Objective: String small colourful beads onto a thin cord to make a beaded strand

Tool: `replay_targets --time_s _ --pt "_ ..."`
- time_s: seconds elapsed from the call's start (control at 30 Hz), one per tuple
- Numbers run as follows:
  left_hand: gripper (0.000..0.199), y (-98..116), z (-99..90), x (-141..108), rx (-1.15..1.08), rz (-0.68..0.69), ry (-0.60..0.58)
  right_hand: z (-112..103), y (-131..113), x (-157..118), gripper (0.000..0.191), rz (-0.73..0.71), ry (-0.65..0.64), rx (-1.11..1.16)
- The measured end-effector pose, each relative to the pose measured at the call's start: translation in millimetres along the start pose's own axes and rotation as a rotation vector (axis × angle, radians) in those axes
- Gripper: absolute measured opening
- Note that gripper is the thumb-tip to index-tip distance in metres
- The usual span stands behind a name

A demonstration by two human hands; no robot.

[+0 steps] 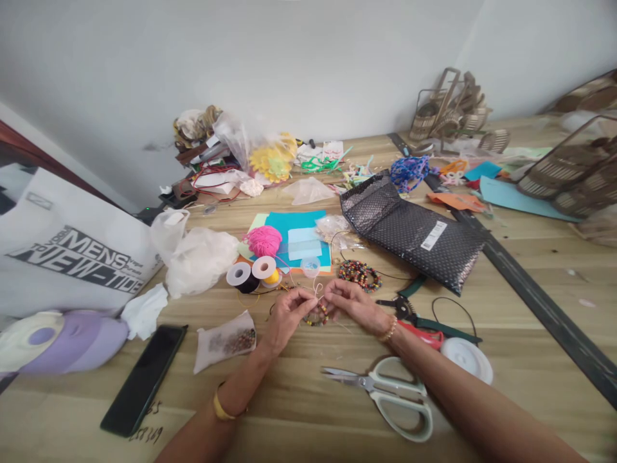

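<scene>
Thin pale cord point(318, 289) forms a small loop between my two hands. My left hand point(292, 316) pinches one side of it, and my right hand point(351, 302) pinches the other. Below the fingertips hangs a small ring of multicoloured beads point(317, 315), partly hidden by the fingers. A coil of similar beads point(359, 275) lies just beyond my right hand. Nearer to me are scissors point(380, 386) with pale handles. A mesh pouch of beads point(225, 341) rests to the left of my left hand.
Beyond the hands stand black thread point(243, 278) and yellow thread point(267, 271) spools, with pink yarn point(263, 241) behind. A black bubble mailer point(414, 231) lies at the right. Pliers point(407, 310) and a white spool point(466, 360) sit by my right forearm; a phone point(144, 379) lies left.
</scene>
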State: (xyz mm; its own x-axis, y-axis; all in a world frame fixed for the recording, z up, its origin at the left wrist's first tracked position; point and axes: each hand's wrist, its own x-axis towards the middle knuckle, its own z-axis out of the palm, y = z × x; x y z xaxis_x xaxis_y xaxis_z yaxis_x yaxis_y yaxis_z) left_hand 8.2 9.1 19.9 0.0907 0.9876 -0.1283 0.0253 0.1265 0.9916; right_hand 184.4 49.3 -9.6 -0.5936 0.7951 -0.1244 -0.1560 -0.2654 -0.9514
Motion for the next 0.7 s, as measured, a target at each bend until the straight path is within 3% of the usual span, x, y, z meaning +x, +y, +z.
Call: replay_targets --time_s 0.23,0.5,0.7 --pt "0.022 -2.7 0.3 0.6 0.001 0.037 0.008 -0.5 3.8 2.4 0.033 -0.024 0.064 0.159" --pt "0.015 -7.1 -0.4 1.6 -0.061 0.082 -0.033 0.5 -3.4 -2.3 0.028 0.035 -0.144 0.479" --pt "0.013 -6.3 2.9 -2.5 -0.108 0.154 0.043 -1.3 2.0 0.3 0.027 0.037 -0.148 0.515"
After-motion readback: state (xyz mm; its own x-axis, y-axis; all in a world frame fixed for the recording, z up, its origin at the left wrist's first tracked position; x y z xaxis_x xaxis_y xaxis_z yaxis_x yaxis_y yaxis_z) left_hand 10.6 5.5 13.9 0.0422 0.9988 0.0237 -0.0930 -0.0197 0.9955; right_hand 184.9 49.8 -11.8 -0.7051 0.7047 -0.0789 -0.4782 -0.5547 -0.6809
